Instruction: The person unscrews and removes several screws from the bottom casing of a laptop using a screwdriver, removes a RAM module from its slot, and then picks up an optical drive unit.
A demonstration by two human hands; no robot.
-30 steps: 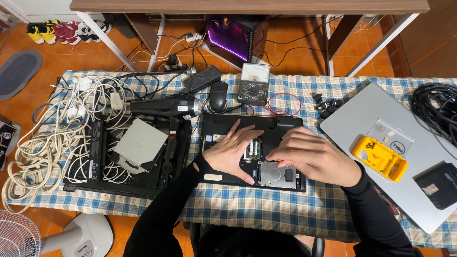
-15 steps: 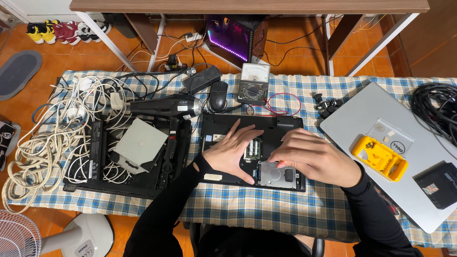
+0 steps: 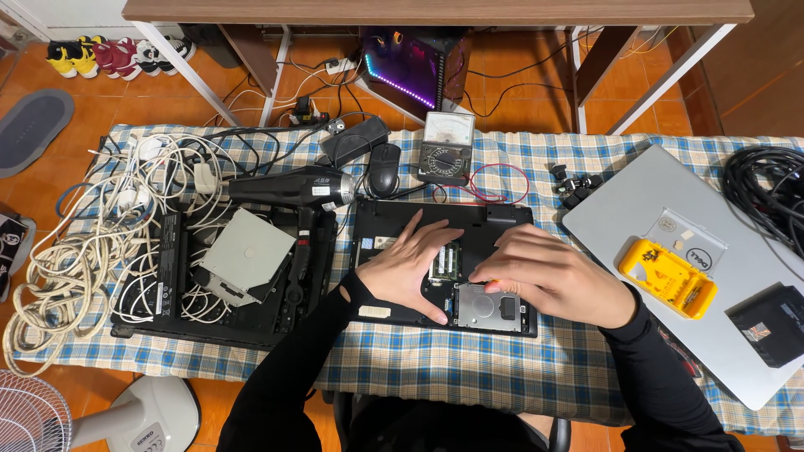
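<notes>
Bracing laptop [image 3: 394, 251] mid-worktop [image 3: 469, 377] with flat, empty left hand [image 3: 410, 272] so it stays put | right hand [image 3: 553, 280] pinches something orange, can't tell what, over drive [image 3: 490, 308] | dryer [image 3: 293, 188] beside

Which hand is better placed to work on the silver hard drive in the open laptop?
The right hand: its fingertips sit at the hard drive's top edge. The left hand lies flat beside it on the laptop base.
</notes>
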